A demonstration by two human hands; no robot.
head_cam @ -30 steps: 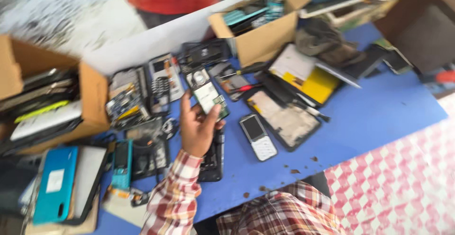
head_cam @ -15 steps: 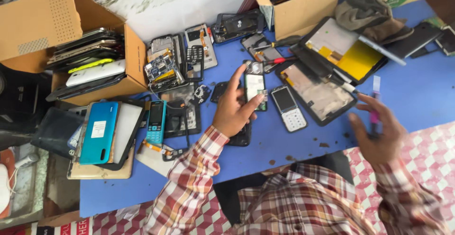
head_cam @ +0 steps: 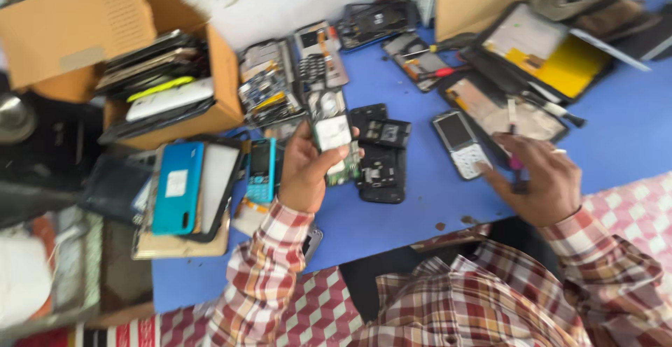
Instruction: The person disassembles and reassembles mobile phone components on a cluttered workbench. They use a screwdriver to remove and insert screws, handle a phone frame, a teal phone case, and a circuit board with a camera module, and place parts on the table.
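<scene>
Phones stacked in cardboard box (head_cam: 224,102)

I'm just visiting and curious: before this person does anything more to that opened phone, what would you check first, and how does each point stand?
1. Left hand grips the opened phone: ok.
2. Phone's inner side faces the camera: ok.
3. Right hand holds a slim pink-tipped tool: ok.
4. Tool tip type: cannot tell, blurred.
5. Bare spot on the blue table nearby: ok.
</scene>
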